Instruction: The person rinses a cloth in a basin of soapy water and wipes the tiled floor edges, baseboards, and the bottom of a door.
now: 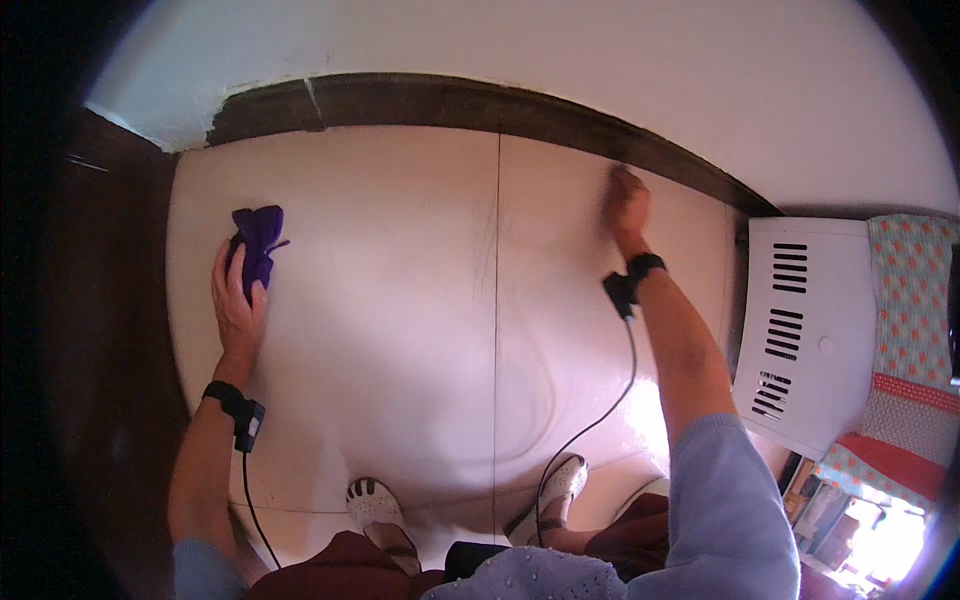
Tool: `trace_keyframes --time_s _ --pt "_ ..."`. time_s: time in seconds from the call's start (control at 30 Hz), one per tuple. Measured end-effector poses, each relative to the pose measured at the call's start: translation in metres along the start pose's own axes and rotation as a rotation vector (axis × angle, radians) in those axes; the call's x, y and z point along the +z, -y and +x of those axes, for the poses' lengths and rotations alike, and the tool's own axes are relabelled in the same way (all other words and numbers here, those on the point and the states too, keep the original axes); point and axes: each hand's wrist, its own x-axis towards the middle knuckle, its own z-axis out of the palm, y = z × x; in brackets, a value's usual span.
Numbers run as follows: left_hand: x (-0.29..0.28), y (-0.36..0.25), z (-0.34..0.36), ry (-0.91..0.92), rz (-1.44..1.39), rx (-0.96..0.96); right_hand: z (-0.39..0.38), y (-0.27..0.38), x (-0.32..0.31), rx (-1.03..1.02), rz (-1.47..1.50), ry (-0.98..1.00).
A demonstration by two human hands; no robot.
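Note:
On the left side of the pale tiled floor [400,250], a crumpled purple cloth [260,240] lies bunched up. My left hand [238,300] is closed over its near end, fingers spread across the fabric and thumb at its right side. Far to the right, my right hand [630,210] is down by the dark baseboard [420,100], blurred by motion. Its fingers look curled in, and a dark patch shows at their far end. What they hold is too smeared to name.
A white slotted cabinet [810,330] stands at the right, with patterned cloth [910,300] over it. A dark brown panel [110,300] borders the left. Cables run from both wrist straps. My sandalled feet [378,505] are at the near edge.

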Motion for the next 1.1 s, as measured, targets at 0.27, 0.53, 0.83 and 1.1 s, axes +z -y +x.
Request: trace_keyframes --time_s 0.27,0.53,0.83,1.1 --pt "0.000 -0.008 0.004 0.009 -0.024 -0.002 0.016 0.025 0.016 -0.018 -0.248 -0.091" --pt "-0.015 -0.007 -0.002 0.015 -0.013 -0.009 -0.014 0.230 0.089 -0.485 0.198 -0.121" --pt "-0.016 -0.001 -0.001 0.003 0.005 0.017 -0.022 0.370 0.129 -0.489 0.046 0.118" --pt "-0.019 -0.004 -0.002 0.014 -0.005 0.014 -0.011 0.310 0.095 -0.473 0.148 0.279"
